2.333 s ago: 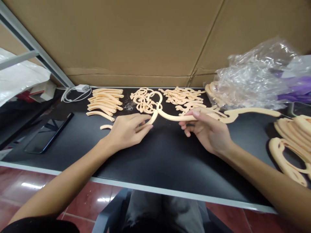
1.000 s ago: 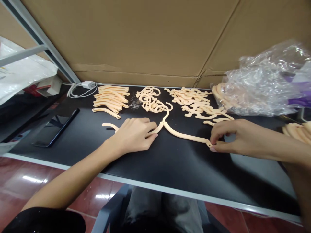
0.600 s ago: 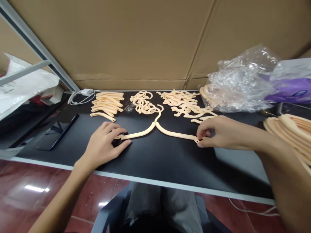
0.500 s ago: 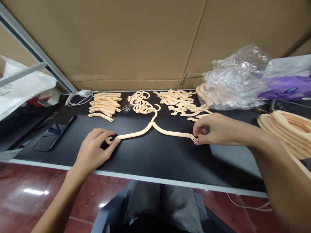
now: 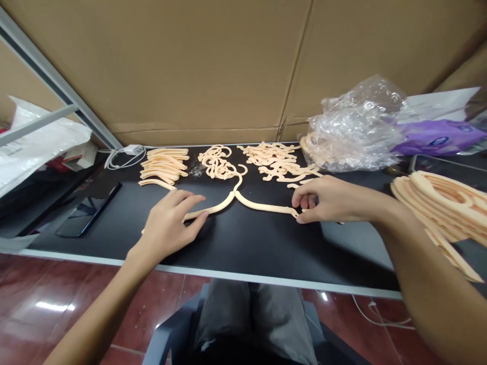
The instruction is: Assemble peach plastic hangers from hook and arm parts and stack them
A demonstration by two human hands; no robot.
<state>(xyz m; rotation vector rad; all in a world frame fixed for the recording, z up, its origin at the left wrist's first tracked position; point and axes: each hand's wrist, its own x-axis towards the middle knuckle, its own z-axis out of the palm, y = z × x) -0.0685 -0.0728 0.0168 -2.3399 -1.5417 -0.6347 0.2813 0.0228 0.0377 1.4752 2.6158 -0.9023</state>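
Left hand (image 5: 169,218): biggest change here. Half a second ago it was out around the curled tip; now it's come inward along the left bar (image 5: 217,208), thumb and forefinger spread well apart with the bar passing between. Doesn't look clamped (whether the thumb brushes it, I honestly can't tell).

Right hand (image 5: 323,200): same spot on the shape as before, thumb and forefinger nearly together, pinching the outer end of the right bar (image 5: 262,206). Other fingers curled in.

Hanger (image 5: 235,193): on the black bench (image 5: 236,243) in front of the person, hook (image 5: 240,178) pointing away, both bars meeting at the middle. A couple of seconds back both hands had hold of it nearer the centre.

Upshot: my read is the layout's settled enough that the left tip can be let go, while the right end's getting the attention.

Behind it: a pile of loose hooks (image 5: 216,165).
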